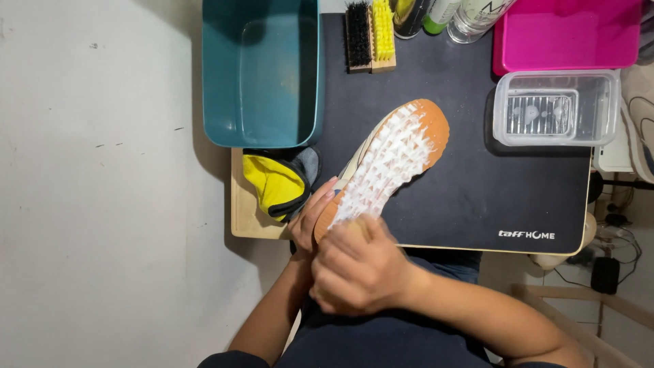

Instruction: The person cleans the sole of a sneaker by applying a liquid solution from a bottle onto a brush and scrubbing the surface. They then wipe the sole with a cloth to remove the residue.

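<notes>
A cream sneaker (398, 153) lies sole-up on a black mat (477, 191), its orange-tan sole covered in white foam, toe pointing to the far right. My left hand (310, 218) grips the heel end from the left side. My right hand (361, 269) is curled tight over the heel part of the sole, closed on a brush of which only a pale sliver shows under the fingers.
A teal tub (262, 75) stands at the back left, with a yellow and black cloth (276, 184) in front of it. Two brushes (370, 34) and bottles (477, 17) line the far edge. A clear plastic box (555, 109) and a pink tray (569, 34) sit right.
</notes>
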